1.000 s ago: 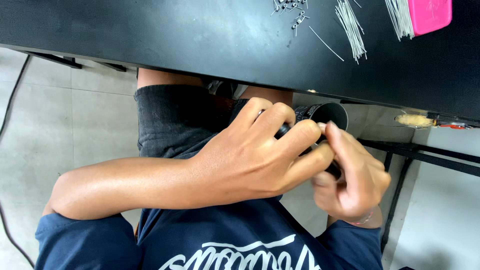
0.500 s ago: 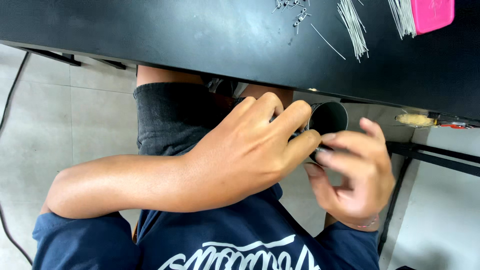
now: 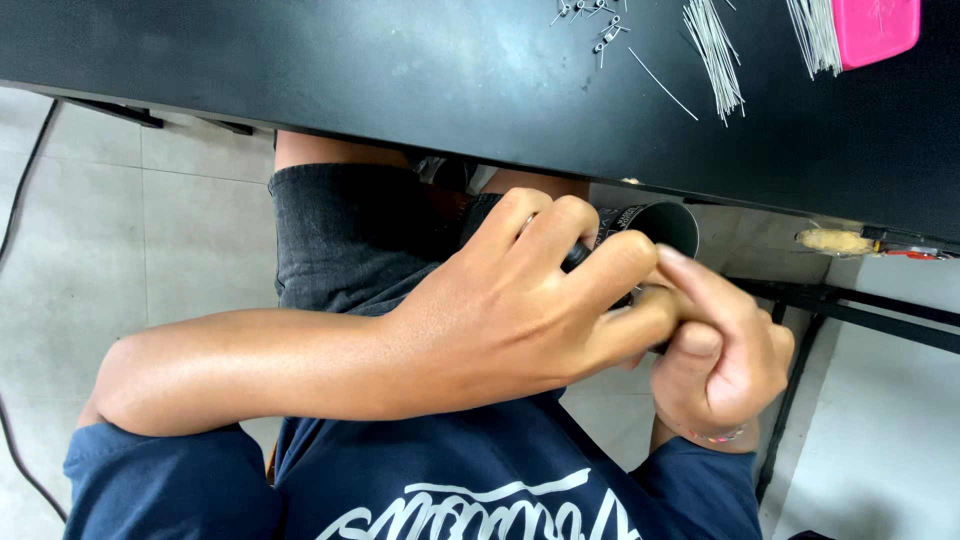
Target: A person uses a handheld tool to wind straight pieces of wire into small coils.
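Viewpoint: head camera looking straight down past the table edge onto the person's lap and both hands.
Left hand (image 3: pixel 520 310): reaches across the body from the left side of the frame; its fingers (image 3: pixel 590 225) curl over the top and near side of a black cylindrical object, closed around it in a wrapping hold.
Right hand (image 3: pixel 725 360): sits just right of the left hand and touches it; the index finger lies stretched toward the cylinder's rim while the other fingers are bent inward. Whether they actually clamp the object cannot be told, since the left hand covers the contact.
Black cylinder (image 3: pixel 660 220): held in the air over the lap, just below the near edge of the table; its open, round mouth faces up and to the right. Most of its body is hidden under the left hand.
Table (image 3: pixel 350 70): black, matte top filling the upper part of the frame.
Thin metal rods (image 3: pixel 715 50): loose bundle fanned out on the tabletop, upper right, well apart from the hands; a single rod lies just left of it.
Small metal pieces (image 3: pixel 600 20): scattered cluster at the top edge, left of the rods; too small to identify.
Pink tray (image 3: pixel 875 30): at the top right corner, resting beside a second bundle of rods.
Clothing: dark blue shirt (image 3: pixel 450 480) with white print, dark grey shorts (image 3: pixel 340 230).
Floor (image 3: pixel 130 230): pale tiles, with a dark cable (image 3: pixel 15 220) running along the left edge.
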